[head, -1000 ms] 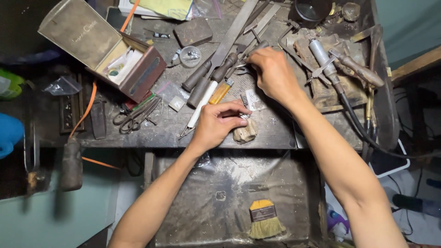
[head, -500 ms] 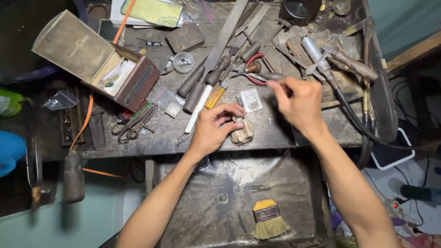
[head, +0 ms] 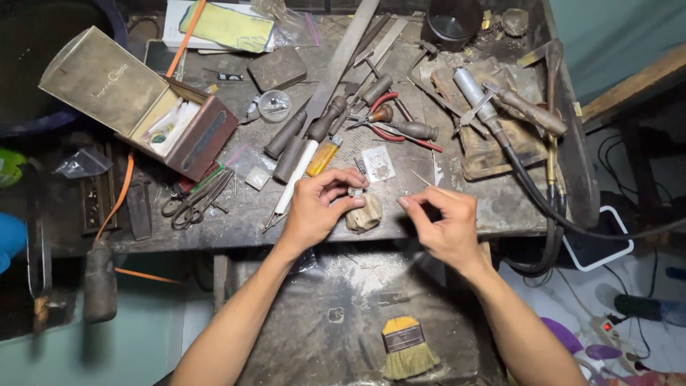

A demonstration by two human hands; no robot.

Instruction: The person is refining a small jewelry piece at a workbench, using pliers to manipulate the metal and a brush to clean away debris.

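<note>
My left hand (head: pixel 318 207) pinches a small silver ring (head: pixel 355 191) between thumb and fingertips, resting it on top of a worn wooden bench peg (head: pixel 364 214) at the front edge of the workbench (head: pixel 236 214). My right hand (head: pixel 443 221) hovers just right of the peg, its thumb and forefinger pinched together near the bench edge; whether a tiny piece sits between them I cannot tell. A small clear packet (head: pixel 377 164) lies just behind the ring.
Files and wooden-handled tools (head: pixel 314 129), a yellow lighter (head: pixel 323 156), red-handled pliers (head: pixel 389 121), scissors (head: pixel 193 204), an open cardboard box (head: pixel 143 107) and a torch with black hose (head: pixel 500 114) crowd the bench. A yellow brush (head: pixel 407 347) lies on the lower tray.
My right hand has come back from the tools at the bench's rear to the front edge beside the peg. The left hand has stayed on the ring.
</note>
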